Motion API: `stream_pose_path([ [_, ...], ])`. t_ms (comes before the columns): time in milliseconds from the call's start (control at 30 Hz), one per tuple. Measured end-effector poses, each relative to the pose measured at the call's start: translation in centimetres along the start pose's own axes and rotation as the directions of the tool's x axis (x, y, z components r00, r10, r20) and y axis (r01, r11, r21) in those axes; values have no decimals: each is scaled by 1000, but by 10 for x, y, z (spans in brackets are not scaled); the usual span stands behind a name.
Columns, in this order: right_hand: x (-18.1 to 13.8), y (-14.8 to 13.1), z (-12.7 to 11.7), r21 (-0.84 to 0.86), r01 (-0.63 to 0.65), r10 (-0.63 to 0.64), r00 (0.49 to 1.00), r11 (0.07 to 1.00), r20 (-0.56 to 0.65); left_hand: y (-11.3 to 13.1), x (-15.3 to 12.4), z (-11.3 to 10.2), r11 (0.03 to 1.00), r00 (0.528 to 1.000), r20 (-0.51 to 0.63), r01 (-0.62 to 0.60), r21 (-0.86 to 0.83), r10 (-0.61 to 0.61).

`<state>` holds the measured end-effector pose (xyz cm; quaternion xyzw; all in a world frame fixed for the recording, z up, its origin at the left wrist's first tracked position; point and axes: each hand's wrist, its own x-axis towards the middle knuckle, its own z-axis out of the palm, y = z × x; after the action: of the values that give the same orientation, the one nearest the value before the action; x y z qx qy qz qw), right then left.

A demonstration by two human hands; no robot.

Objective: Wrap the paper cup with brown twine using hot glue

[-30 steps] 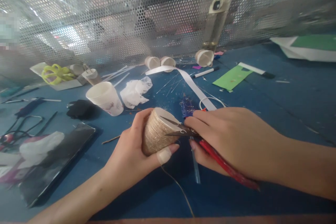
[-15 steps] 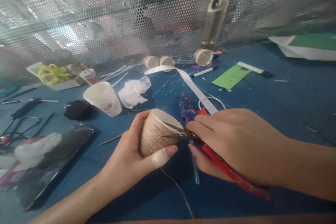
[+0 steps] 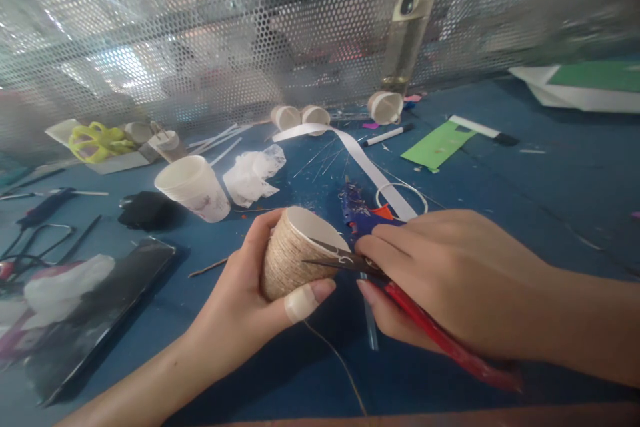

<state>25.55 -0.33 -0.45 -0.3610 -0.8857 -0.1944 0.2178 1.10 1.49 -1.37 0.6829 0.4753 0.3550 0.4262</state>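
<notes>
My left hand (image 3: 260, 287) is wrapped round a paper cup covered in twine (image 3: 287, 260), tilted with its mouth toward the upper right. A pale bandage (image 3: 300, 303) circles the left thumb. Below the cup a loose strand of twine (image 3: 340, 360) trails to the table's front edge. My right hand (image 3: 440, 273) is closed on red-handled scissors (image 3: 430, 327). Their blades are parted at the cup's rim, one across its mouth and one along the twine side, with a small curl of white material between them. Just beyond the right fingers lies a blue glue gun (image 3: 357, 210).
A white paper cup (image 3: 200, 197) and crumpled white plastic (image 3: 253, 177) lie beyond my left hand. Behind are several small cups (image 3: 315, 119), a white strip (image 3: 357, 150), a water bottle (image 3: 407, 33) and green card (image 3: 437, 145). A black package (image 3: 110, 307) is at left.
The whole view has shifted slightly, with things appearing a little further left. My hands keep the same grips, and the scissors stay at the cup's rim.
</notes>
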Motion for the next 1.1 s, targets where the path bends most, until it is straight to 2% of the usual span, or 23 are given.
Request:
stream_pose_path([
  [267, -1, 0, 0, 8, -13, 13, 1000, 1000, -14, 5, -1, 2, 1000, 999, -32, 0, 10, 0],
  [500, 1, -1, -2, 24, -26, 25, 999, 999, 29, 1, -2, 2, 1000, 1000, -27, -1, 5, 1],
  [833, -2, 0, -1, -17, 4, -4, 1000, 1000, -2, -2, -1, -2, 999, 999, 23, -37, 30, 36],
  [1100, -2, -1, -2, 20, -29, 28, 999, 999, 41, -7, 1, -4, 994, 997, 51, -62, 90, 58],
])
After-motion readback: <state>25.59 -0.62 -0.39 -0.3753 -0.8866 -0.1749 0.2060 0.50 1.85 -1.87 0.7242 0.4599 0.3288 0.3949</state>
